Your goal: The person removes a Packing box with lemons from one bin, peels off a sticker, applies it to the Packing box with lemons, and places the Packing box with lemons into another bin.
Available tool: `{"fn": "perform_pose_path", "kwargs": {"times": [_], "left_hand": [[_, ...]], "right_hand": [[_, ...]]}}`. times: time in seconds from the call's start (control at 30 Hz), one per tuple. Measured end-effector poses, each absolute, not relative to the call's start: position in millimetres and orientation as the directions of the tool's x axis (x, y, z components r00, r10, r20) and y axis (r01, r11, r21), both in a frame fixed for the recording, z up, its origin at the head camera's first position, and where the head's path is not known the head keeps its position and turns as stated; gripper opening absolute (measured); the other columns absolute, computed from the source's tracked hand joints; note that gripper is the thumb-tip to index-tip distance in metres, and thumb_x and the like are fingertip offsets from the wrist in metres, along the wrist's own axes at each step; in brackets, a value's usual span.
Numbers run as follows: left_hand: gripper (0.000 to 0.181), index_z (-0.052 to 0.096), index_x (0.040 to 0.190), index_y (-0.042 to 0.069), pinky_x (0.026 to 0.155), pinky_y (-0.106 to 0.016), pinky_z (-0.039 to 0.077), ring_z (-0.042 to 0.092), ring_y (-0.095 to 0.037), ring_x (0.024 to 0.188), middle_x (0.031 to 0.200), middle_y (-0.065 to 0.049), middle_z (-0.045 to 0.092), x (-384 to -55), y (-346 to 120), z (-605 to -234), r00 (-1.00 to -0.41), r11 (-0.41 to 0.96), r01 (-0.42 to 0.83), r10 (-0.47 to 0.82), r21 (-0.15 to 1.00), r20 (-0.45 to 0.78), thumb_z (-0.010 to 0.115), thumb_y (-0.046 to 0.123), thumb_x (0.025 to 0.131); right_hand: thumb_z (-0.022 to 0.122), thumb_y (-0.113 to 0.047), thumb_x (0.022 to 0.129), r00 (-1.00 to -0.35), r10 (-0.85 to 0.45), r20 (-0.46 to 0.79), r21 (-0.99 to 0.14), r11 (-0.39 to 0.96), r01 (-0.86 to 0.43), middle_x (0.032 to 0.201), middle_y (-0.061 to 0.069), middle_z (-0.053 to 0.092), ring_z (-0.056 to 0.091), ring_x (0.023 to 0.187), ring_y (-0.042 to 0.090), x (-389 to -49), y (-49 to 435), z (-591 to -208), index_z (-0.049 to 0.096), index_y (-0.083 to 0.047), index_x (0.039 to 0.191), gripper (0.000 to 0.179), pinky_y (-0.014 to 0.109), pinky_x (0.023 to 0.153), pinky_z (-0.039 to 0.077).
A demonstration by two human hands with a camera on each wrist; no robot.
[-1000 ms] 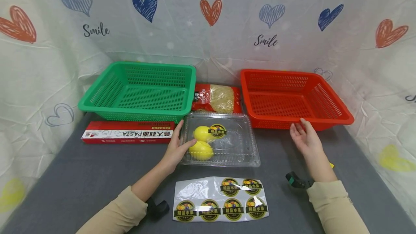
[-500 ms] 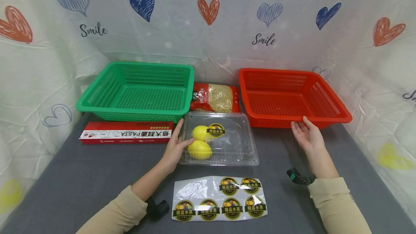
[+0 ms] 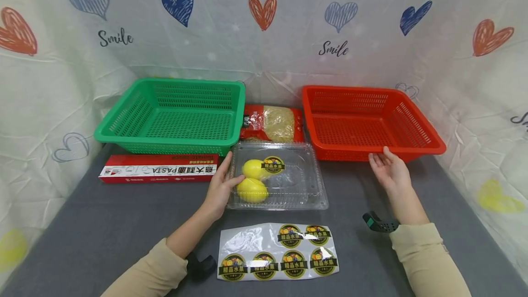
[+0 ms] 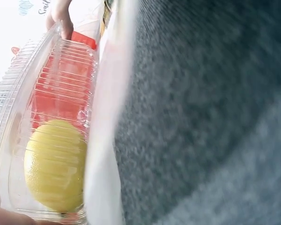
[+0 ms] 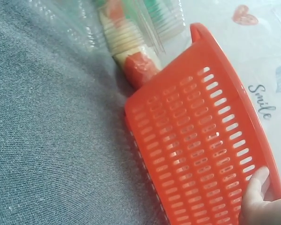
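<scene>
A clear plastic clamshell container (image 3: 294, 187) rests on the table with yellow fruits (image 3: 252, 190) inside and a round fruit label (image 3: 273, 165) on its lid. My left hand (image 3: 218, 190) lies along the container's left side, fingers straight, with the thumb over the lid's edge. In the left wrist view, one oval fruit (image 4: 56, 165) shows through the ribbed wall. At the right, my right hand (image 3: 391, 172) holds the front rim of the red basket (image 3: 350, 155), the thumb over the rim and the other fingers below it. The right wrist view shows those fingers at the rim of the slotted basket (image 5: 187, 126).
A green basket (image 3: 173, 141) stands back left, with a red-and-white pasta box (image 3: 158, 168) before it. Between the baskets lies a red-and-clear bag (image 3: 278, 123). A sheet of round labels (image 3: 278, 253) lies in front of the container. A white curtain (image 3: 206, 40) hangs behind.
The head view has shifted slightly. Both hands stay where they were, the left at the container and the right at the red basket's rim.
</scene>
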State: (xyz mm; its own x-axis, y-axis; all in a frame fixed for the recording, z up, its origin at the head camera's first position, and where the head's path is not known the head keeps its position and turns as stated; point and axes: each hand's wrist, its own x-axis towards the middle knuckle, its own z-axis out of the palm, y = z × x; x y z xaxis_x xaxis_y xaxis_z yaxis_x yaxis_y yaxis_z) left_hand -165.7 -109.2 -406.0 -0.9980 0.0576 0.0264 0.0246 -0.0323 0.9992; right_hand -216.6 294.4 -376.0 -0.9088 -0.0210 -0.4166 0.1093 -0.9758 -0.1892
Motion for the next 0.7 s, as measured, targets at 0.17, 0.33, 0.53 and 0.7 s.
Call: {"fn": "perform_pose_path", "kwargs": {"times": [0.17,0.33,0.53,0.7], "left_hand": [[0.07,0.014,0.146,0.006,0.11,-0.034,0.014,0.005,-0.015,0.138,0.152,-0.004,0.01,-162,-109,-404,-0.998,-0.044,0.023,0.054,0.999,0.025,0.052,-0.001,0.087],[0.07,0.015,0.146,0.006,0.109,-0.035,0.015,0.005,-0.016,0.138,0.152,-0.004,0.01,-158,-110,-402,-0.998,-0.055,0.019,0.057,0.998,0.022,0.051,-0.002,0.087],[0.069,0.014,0.146,0.006,0.11,-0.036,0.013,0.004,-0.016,0.138,0.152,-0.004,0.01,-153,-111,-396,-0.997,-0.05,0.02,0.074,0.999,0.023,0.05,-0.002,0.088],[0.068,0.014,0.146,0.006,0.11,-0.038,0.012,0.004,-0.017,0.138,0.152,-0.005,0.01,-149,-111,-390,-0.996,-0.038,0.019,0.092,0.999,0.023,0.05,0.0,0.089]], "right_hand": [[0.052,-0.004,0.091,-0.912,-0.013,-0.411,-0.208,-0.972,0.108,0.125,-0.004,0.043,0.048,0.111,0.015,-216,294,-376,0.027,-0.032,0.134,0.057,0.028,0.102,0.033],[0.053,-0.004,0.09,-0.909,-0.007,-0.416,-0.22,-0.969,0.108,0.123,-0.002,0.045,0.049,0.11,0.015,-216,293,-376,0.026,-0.032,0.134,0.059,0.029,0.1,0.035],[0.056,-0.002,0.088,-0.908,-0.005,-0.42,-0.225,-0.968,0.109,0.12,0.0,0.047,0.05,0.109,0.015,-216,294,-375,0.026,-0.032,0.135,0.063,0.029,0.099,0.036],[0.054,-0.003,0.09,-0.906,-0.006,-0.422,-0.218,-0.97,0.108,0.123,-0.003,0.045,0.049,0.11,0.015,-216,294,-374,0.027,-0.033,0.134,0.059,0.029,0.1,0.035]]}}
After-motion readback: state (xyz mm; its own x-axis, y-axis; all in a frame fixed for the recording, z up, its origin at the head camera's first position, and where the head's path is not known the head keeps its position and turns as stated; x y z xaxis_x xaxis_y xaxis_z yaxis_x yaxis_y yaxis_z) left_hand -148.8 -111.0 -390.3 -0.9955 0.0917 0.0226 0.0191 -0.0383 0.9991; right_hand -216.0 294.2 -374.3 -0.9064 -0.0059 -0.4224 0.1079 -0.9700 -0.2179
